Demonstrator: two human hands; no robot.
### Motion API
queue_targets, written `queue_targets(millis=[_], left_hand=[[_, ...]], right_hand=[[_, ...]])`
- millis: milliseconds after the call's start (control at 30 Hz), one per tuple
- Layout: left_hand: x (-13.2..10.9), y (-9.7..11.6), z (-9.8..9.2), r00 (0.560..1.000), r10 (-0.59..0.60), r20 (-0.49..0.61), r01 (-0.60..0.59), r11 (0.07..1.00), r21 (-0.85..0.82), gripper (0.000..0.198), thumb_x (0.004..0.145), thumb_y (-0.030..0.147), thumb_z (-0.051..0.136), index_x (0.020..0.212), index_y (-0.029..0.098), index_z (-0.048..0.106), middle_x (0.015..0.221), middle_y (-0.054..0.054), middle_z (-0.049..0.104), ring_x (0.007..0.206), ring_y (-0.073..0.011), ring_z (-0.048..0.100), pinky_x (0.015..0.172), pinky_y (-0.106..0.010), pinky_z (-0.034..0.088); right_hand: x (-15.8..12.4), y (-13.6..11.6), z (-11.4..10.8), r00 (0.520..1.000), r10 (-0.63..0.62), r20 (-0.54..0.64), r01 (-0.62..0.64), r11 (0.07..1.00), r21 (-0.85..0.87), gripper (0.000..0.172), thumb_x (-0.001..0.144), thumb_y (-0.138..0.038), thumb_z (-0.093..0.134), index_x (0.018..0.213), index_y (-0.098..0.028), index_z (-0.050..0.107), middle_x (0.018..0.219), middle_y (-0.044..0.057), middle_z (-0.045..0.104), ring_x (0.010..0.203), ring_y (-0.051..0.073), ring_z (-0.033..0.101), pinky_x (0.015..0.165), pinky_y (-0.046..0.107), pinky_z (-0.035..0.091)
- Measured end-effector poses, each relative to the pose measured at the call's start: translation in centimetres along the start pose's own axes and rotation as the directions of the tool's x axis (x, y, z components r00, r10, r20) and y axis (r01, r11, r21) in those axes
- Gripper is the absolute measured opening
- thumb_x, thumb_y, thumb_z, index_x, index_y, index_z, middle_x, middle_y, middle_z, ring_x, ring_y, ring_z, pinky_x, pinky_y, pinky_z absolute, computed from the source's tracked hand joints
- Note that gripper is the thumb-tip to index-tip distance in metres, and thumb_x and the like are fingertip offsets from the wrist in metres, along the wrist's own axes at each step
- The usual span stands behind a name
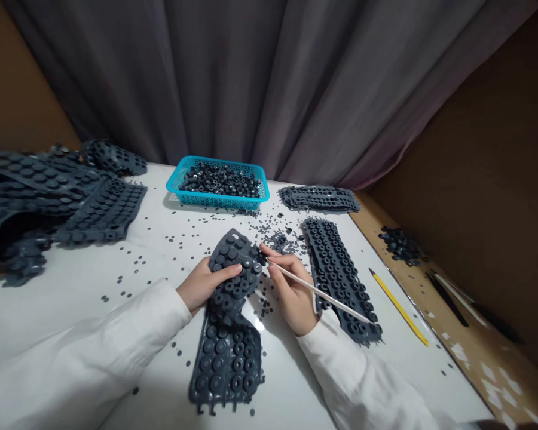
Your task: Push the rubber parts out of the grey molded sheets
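1. Head view: a dark grey, glossy, knobbed rubber sheet (226, 313) is at the centre of the clock face, its lower part lying towards 6 o'clock on the white, smooth-topped table (161, 263), its upper part raised and bent over.
2. The left hand (204, 283), at 10 o'clock, has its grip closed on that upper part, thumb across the knobs.
3. The right hand (293, 292), at 2 o'clock, has its grip closed around a thin white stick (320, 292), which slants from the sheet's edge towards 4 o'clock. Small black pieces sit at its upper tip; whether they are attached to the sheet cannot be told.
4. At 12 o'clock stands a turquoise perforated plastic basket (219, 200) filled with small black rings (219, 179), before a grey-purple cloth curtain (224, 77).
5. At 1 o'clock is a dark grey stack of perforated strips (318, 199); nearer, small dark discs (275, 236) are scattered.
6. Between 2 and 3 o'clock lies a long dark grey ring-studded strip (343, 278), with a yellow pointed rod (399, 307) beyond it.
7. At 10 o'clock, well apart, is a heap of dark grey knobbed sheets (103, 206).
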State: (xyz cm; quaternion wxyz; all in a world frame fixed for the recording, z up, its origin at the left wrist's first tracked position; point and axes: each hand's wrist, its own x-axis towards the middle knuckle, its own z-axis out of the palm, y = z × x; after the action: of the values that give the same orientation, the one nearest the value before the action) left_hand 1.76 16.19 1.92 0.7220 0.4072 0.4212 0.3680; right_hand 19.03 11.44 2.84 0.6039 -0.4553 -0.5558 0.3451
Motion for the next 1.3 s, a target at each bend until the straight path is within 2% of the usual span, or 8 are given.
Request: queue_targets(millis=[233,433,567,733,900,1033,1200,1300], left_hand=[[-0.1,-0.13,-0.01,1.0,0.003,0.022,-0.003,1.0,0.004,0.042,0.062,0.035,0.08,0.096,0.012,0.068,0.096,-0.01,0.072,0.094,-0.0272,0.065,0.087,-0.038,0.049],[0.06,-0.37,-0.08,0.998,0.052,-0.018,-0.051,0.998,0.038,0.042,0.057,0.023,0.077,0.096,0.013,0.067,0.094,-0.007,0.072,0.095,-0.0272,0.064,0.088,-0.037,0.047],[-0.07,-0.22,-0.02,0.999,0.036,-0.004,-0.036,0.999,-0.038,0.039,0.059,0.029,0.077,0.094,0.014,0.068,0.089,-0.007,0.073,0.087,-0.0256,0.066,0.08,-0.033,0.05],[-0.2,0.08,0.25,0.998,0.039,0.047,-0.035,0.995,-0.094,0.046,0.063,0.04,0.078,0.099,0.013,0.068,0.087,-0.008,0.073,0.083,-0.0253,0.067,0.075,-0.031,0.052],[-0.07,0.05,0.4,0.998,0.052,0.02,-0.053,0.998,0.026,0.041,0.068,0.038,0.076,0.1,0.014,0.07,0.099,-0.009,0.072,0.094,-0.0247,0.065,0.085,-0.032,0.05],[-0.01,-0.08,0.34,0.998,0.064,-0.018,-0.064,0.997,0.034,0.039,0.068,0.038,0.076,0.099,0.014,0.07,0.1,-0.008,0.072,0.096,-0.0248,0.065,0.086,-0.033,0.05],[-0.02,-0.13,0.31,0.997,0.072,0.009,-0.072,0.997,0.022,0.04,0.069,0.038,0.076,0.1,0.013,0.07,0.1,-0.009,0.072,0.097,-0.0257,0.065,0.087,-0.034,0.05],[0.01,-0.12,0.37,0.998,0.069,-0.012,-0.069,0.997,0.03,0.041,0.067,0.038,0.076,0.099,0.012,0.069,0.101,-0.01,0.071,0.098,-0.0264,0.064,0.089,-0.035,0.049]], right_hand=[[-0.14,-0.09,-0.15,0.999,-0.003,0.04,0.003,1.0,-0.003,0.007,0.088,-0.029,0.058,0.089,-0.022,0.06,0.117,0.01,0.066,0.113,0.023,0.06,0.097,0.042,0.046],[-0.26,-0.39,0.13,0.995,0.015,0.103,-0.023,0.997,0.073,0.005,0.088,-0.026,0.058,0.089,-0.022,0.06,0.112,0.008,0.069,0.109,0.021,0.062,0.095,0.04,0.048],[-0.35,-0.4,0.25,0.992,0.042,0.116,-0.051,0.996,0.072,0.004,0.088,-0.026,0.058,0.089,-0.022,0.06,0.112,0.008,0.069,0.109,0.02,0.062,0.096,0.039,0.047],[-0.4,-0.25,0.23,0.993,0.038,0.113,-0.048,0.996,0.081,0.004,0.088,-0.024,0.058,0.089,-0.022,0.06,0.112,0.007,0.069,0.109,0.02,0.062,0.097,0.039,0.046],[-0.44,-0.15,0.23,0.994,0.021,0.107,-0.03,0.996,0.081,0.003,0.088,-0.023,0.058,0.089,-0.022,0.061,0.11,0.006,0.069,0.108,0.019,0.062,0.096,0.039,0.047],[-0.47,-0.15,0.28,0.994,0.007,0.106,-0.012,0.999,0.046,0.004,0.088,-0.022,0.058,0.09,-0.022,0.061,0.11,0.006,0.069,0.108,0.019,0.063,0.095,0.038,0.048],[-0.58,-0.21,0.34,0.989,-0.049,0.136,0.056,0.997,-0.047,0.008,0.087,-0.018,0.058,0.092,-0.022,0.062,0.111,0.007,0.069,0.108,0.019,0.063,0.094,0.037,0.05],[-0.63,-0.2,0.35,0.984,-0.095,0.154,0.109,0.991,-0.082,0.009,0.087,-0.016,0.058,0.092,-0.022,0.062,0.11,0.007,0.069,0.107,0.02,0.064,0.092,0.037,0.051]])
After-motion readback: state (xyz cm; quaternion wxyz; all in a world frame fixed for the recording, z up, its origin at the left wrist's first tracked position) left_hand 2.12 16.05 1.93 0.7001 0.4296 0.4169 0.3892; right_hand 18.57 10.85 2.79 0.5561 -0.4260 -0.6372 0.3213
